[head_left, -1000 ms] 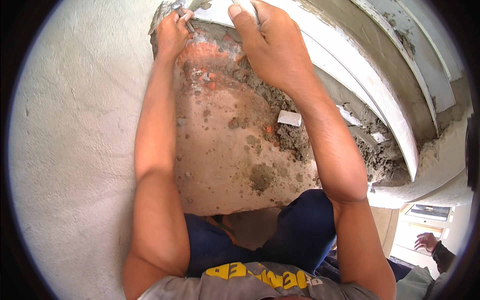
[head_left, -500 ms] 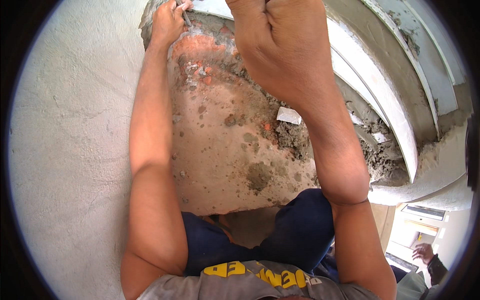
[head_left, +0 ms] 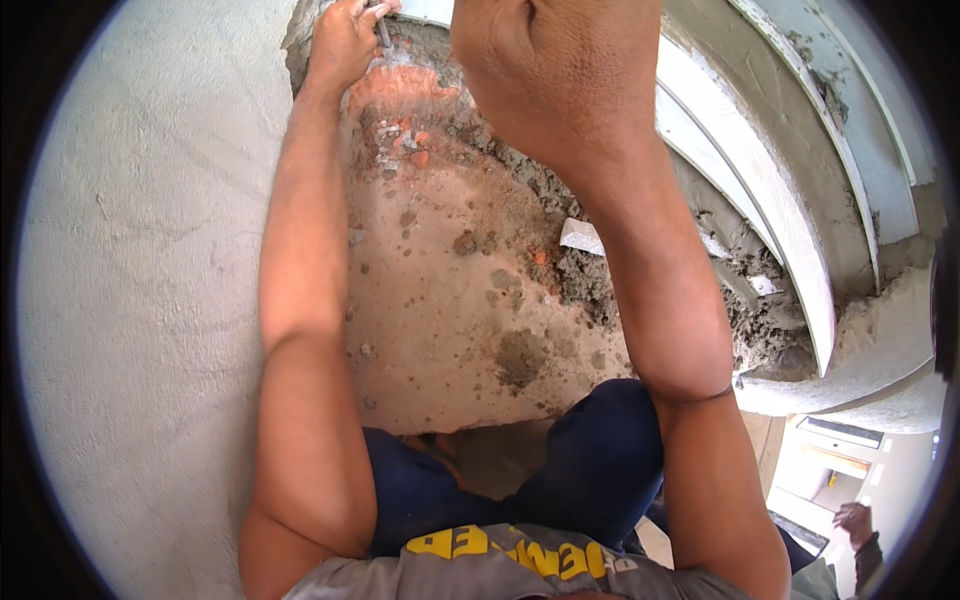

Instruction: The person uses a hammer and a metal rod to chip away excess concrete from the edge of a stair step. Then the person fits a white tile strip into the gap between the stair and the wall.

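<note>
My left hand (head_left: pixel 343 45) is up at the far end, beside the rough plaster edge of the wall. Its fingers are wrapped round a thin metal chisel (head_left: pixel 384 33), whose lower end meets the chipped mortar above an exposed patch of red brick (head_left: pixel 402 86). Large and near the camera, my right hand (head_left: pixel 560 75) is raised to the right of it, closed in a fist. The top edge of the picture cuts off its fingers, so whatever it grips is hidden. Red and grey chips (head_left: pixel 402 140) lie just below the brick patch.
A rough plastered wall (head_left: pixel 150 300) runs close along my left arm. Right of my forearm, curved white-edged steps (head_left: pixel 745 150) rise with wet mortar (head_left: pixel 775 350) at their foot. A white fragment (head_left: pixel 580 236) lies on the mortar-spotted ledge (head_left: pixel 430 330). Another person's hand (head_left: pixel 853 522) shows at lower right.
My right fist has tilted and shifted slightly up, its forearm a little to the left. My left hand keeps its grip on the chisel at nearly the same spot.
</note>
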A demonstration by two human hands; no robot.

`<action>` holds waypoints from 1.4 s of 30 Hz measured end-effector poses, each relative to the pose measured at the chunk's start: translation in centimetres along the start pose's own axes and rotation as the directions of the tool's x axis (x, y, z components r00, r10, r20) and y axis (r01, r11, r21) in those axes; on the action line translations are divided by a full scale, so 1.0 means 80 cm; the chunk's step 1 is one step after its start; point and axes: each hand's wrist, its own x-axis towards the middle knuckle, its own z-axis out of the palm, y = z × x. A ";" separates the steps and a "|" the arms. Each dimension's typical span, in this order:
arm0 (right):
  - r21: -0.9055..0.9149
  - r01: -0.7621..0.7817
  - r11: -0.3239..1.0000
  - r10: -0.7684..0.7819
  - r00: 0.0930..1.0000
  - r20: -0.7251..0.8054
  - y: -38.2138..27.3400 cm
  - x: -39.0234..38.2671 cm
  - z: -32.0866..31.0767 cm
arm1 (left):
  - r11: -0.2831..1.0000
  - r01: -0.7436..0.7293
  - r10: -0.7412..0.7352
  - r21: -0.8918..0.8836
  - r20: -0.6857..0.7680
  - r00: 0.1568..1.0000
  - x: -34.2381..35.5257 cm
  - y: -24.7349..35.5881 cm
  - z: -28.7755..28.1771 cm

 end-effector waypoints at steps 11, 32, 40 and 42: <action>-0.150 0.038 0.988 -0.037 0.999 0.006 0.031 0.017 0.016 | 0.968 0.178 -0.173 0.179 -0.038 0.984 -0.008 -0.030 0.004; -0.191 -0.286 0.939 0.338 0.871 0.356 0.068 -0.007 0.032 | 0.967 0.224 -0.227 0.119 0.011 0.974 -0.015 -0.050 0.013; -0.355 -0.151 0.922 0.246 0.939 0.239 0.102 -0.039 0.052 | 0.995 0.071 -0.065 0.072 -0.080 0.995 -0.005 -0.050 0.024; -0.493 -0.315 0.811 0.535 0.739 0.408 0.084 -0.029 0.050 | 0.970 0.181 -0.178 0.164 -0.035 0.983 -0.013 -0.064 0.017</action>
